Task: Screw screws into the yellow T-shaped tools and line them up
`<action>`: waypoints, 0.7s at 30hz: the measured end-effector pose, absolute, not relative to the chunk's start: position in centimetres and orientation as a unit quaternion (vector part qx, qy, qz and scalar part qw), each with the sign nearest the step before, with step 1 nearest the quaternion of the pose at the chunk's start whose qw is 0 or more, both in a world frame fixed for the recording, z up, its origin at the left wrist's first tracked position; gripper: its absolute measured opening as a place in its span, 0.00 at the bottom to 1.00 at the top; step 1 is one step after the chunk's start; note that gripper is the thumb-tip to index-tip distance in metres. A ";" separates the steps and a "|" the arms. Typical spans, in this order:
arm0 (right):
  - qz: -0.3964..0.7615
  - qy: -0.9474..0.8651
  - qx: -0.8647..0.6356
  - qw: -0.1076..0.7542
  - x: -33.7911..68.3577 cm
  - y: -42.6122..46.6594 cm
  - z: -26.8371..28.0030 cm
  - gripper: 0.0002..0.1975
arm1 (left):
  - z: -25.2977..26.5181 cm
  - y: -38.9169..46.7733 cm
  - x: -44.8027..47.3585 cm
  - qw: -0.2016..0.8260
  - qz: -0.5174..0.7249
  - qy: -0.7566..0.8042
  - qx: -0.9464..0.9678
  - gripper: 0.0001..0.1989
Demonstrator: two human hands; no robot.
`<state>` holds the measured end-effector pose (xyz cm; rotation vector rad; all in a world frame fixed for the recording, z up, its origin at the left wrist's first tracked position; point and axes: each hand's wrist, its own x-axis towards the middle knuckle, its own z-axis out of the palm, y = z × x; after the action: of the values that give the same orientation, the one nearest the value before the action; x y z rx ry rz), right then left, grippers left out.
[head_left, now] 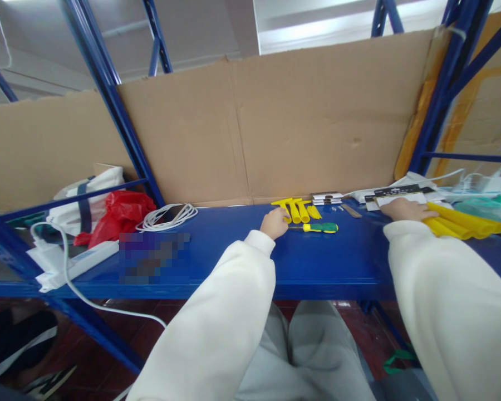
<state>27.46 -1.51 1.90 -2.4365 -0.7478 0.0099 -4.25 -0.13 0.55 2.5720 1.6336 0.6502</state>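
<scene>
My left hand is closed, its fingertips at the leftmost of several yellow T-shaped plastic pieces lying in a row. Just right of that hand lies a screwdriver with a green and yellow handle, its shaft pointing left. Farther right, my right hand is spread palm down, the thumb side by black-and-white packaging and the other side against long yellow tube-like pieces. What lies beneath its palm is hidden. A small yellow pointed piece rests beside the row.
Behind the blue shelf stands a cardboard panel. A flat strip, tiny metal parts and small stacked boxes lie between my hands. Left are a coiled white cable, red plastic bag and power strip.
</scene>
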 end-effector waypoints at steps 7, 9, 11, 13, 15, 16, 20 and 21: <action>-0.053 -0.309 -0.891 0.327 27.2 -1.8 1.8 0.30 | 0.5 0.0 -4.2 0.014 0.220 0.518 0.826 0.23; -0.079 -0.314 -0.877 0.355 27.3 -1.8 2.0 0.30 | 0.5 0.1 -4.2 0.015 0.226 0.518 0.825 0.23; -0.102 -0.317 -0.864 0.377 27.2 -1.8 2.3 0.29 | 0.5 0.1 -4.2 0.016 0.232 0.520 0.822 0.24; -0.130 -0.324 -0.847 0.401 27.0 -2.0 2.7 0.29 | 0.6 0.0 -4.1 0.016 0.240 0.522 0.818 0.24; -0.162 -0.339 -0.817 0.438 26.7 -2.2 3.0 0.30 | 0.6 0.0 -4.1 0.017 0.249 0.520 0.817 0.24; -0.178 -0.350 -0.798 0.457 26.5 -2.3 3.1 0.30 | 0.6 0.1 -4.1 0.018 0.255 0.518 0.816 0.24; -0.244 -0.386 -0.727 0.513 26.3 -1.5 3.7 0.30 | 0.2 0.5 -4.1 0.025 0.299 0.502 0.812 0.24; -0.260 -0.388 -0.713 0.523 26.2 -1.1 3.9 0.29 | 0.0 0.6 -4.1 0.025 0.318 0.494 0.809 0.24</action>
<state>26.21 -1.08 3.88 -1.7069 -0.9289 -0.6215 -4.06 0.62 0.01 2.5017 1.5290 0.9833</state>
